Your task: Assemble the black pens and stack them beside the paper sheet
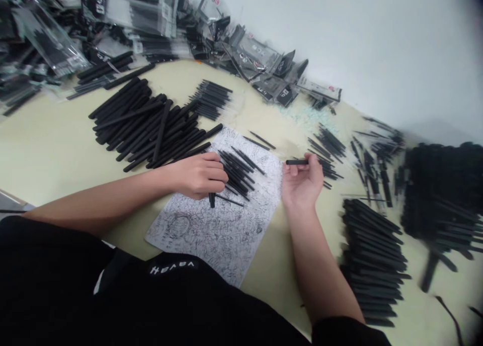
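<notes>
Black tubes, looking like pen barrels, fill much of the pale yellow table (37, 155) in the head view. The person's left hand (202, 176) is curled closed on one dark tube (212, 200), whose end comes out below the fingers, above the scribbled sheet (222, 230). Just beside this hand, slim black refills (237, 172) lie loosely together on the same paper. The right hand (302, 185), palm turned upward near the sheet's right edge, has thumb and fingers pinched on a short black barrel (297, 162), which lies almost level. For doing this handling well, I would judge that the pinch should be light but steady, so the smooth barrel does not roll, and that the left wrist should be raised a little, so it does not sweep the loose refills or the large barrel heap (147, 124) behind it. Some parts are difficult to see: the left fingertips and most of their tube are hidden by the hand, and one end of the right-hand piece disappears behind the fingers. Plastic packets (136, 16) are cut off by the upper border, and the dark mass (441, 185) at far right is too blurred for separating its pieces.
</notes>
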`<state>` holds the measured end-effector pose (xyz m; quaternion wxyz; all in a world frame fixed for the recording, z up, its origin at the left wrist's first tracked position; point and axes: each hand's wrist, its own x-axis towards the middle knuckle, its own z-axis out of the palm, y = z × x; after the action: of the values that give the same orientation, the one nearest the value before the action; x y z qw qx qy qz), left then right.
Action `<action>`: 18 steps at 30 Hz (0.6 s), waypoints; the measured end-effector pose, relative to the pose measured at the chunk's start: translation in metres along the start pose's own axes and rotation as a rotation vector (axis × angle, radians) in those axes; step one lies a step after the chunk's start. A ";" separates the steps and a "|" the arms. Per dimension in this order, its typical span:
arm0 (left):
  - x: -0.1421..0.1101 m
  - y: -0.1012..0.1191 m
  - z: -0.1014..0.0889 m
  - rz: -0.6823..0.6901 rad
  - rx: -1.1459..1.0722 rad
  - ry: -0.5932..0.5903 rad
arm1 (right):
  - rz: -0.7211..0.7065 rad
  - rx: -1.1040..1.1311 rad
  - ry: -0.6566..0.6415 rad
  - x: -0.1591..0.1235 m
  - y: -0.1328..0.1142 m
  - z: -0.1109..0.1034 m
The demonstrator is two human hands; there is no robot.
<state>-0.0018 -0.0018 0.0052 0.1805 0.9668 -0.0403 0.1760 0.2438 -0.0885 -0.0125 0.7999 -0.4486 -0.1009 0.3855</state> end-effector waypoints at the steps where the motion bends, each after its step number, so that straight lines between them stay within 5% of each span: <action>1: 0.000 0.000 0.000 -0.016 -0.009 -0.012 | -0.004 -0.006 -0.008 -0.001 0.000 0.001; 6: -0.002 -0.002 0.000 -0.064 0.016 -0.049 | -0.055 -0.072 -0.046 -0.003 0.001 0.003; 12: -0.003 -0.004 0.002 -0.113 0.071 0.201 | -0.150 -0.185 -0.102 -0.007 0.003 0.003; 18: -0.001 -0.004 0.005 -0.206 0.111 0.356 | -0.279 -0.288 -0.318 -0.015 0.007 0.002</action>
<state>-0.0008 -0.0002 -0.0004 0.1484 0.9280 0.1007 0.3265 0.2290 -0.0955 -0.0137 0.7473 -0.4735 -0.3404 0.3186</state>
